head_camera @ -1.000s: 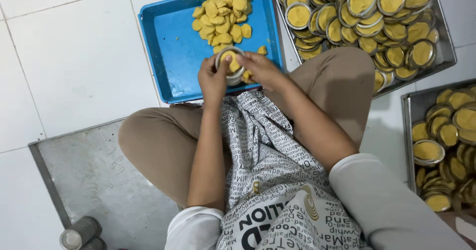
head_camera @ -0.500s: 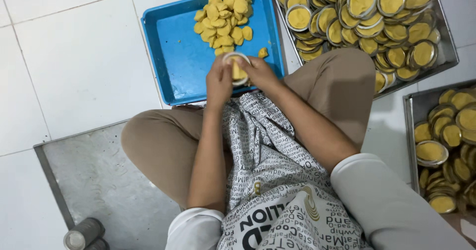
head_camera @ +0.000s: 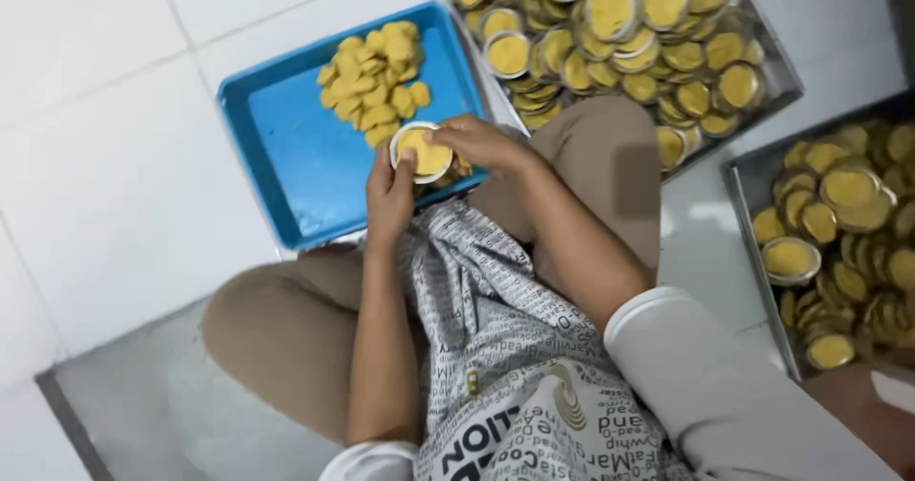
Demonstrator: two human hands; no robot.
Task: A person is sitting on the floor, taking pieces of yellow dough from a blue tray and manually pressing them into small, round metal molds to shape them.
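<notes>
Round mould (head_camera: 422,151) with yellow dough gripped between our left hand (head_camera: 389,193) and right hand (head_camera: 484,143), over our blue tray (head_camera: 286,147), loose yellow discs (head_camera: 374,81) piled behind

Single head-worn view, looking steeply down over the person's own lap, close above both hands, blue tray (head_camera: 286,147) ahead on the white tiled floor (head_camera: 105,119), metal trays (head_camera: 777,76) at right edge

Round yellow-filled tin (head_camera: 422,151), above blue tray (head_camera: 286,157)
</notes>
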